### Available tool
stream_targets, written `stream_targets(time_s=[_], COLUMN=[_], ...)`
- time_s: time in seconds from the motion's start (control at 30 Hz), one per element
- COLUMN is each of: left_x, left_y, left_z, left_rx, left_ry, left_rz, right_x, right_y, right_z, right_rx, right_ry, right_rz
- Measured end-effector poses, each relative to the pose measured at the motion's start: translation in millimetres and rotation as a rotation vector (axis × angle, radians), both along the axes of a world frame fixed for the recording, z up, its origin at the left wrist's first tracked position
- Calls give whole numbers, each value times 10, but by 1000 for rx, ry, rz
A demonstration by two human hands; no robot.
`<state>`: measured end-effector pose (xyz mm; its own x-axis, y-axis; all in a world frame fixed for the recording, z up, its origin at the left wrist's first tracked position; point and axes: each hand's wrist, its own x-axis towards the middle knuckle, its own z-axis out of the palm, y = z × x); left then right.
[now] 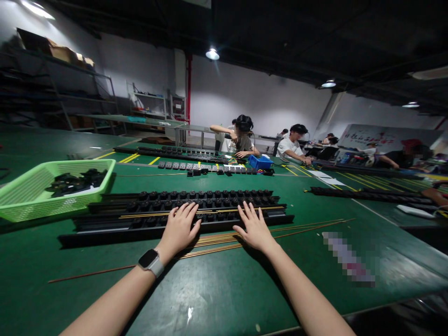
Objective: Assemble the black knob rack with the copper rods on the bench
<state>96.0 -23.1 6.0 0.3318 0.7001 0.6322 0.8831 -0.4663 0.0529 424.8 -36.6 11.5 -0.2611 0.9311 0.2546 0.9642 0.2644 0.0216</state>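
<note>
My left hand, with a watch on its wrist, rests palm down on the near side of several long black rails. Its fingers are spread. To the right, my right hand lies flat in the same way, fingers apart. Rows of round black parts sit in the rails. Thin brass rods lie along the top of the rails, close to both hands' fingertips. More brass rods are spread on the green table beneath and between my hands. Neither hand visibly grips anything.
A light green basket with black parts stands at the left. Farther back are a row of small grey-black blocks, a blue bin and co-workers. A blurred-out flat item lies at the right.
</note>
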Motion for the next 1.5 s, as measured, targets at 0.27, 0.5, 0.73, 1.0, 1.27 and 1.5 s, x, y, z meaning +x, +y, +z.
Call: stream_targets(time_s=[0.27,0.5,0.73,1.0,1.27,1.5], left_x=[-1,-1,1,2,-1,1], left_y=[3,-4,6,10,17,17], left_z=[-2,7,-5,-9,-19,-21], left_rx=[-2,-8,-2,2,9,8], left_ry=[-8,-9,-17,-6,0,0], left_rz=[-4,-3,-5,-1,2,2], right_x=[-24,-75,-152,-225,-265,-309], right_y=[-4,-27,-49,-57,-49,-59], right_z=[-6,10,29,25,10,13], right_rx=[12,4,21,25,14,53], right_ry=[-7,-16,-1,-13,-18,-24], right_rz=[28,57,74,85,107,144])
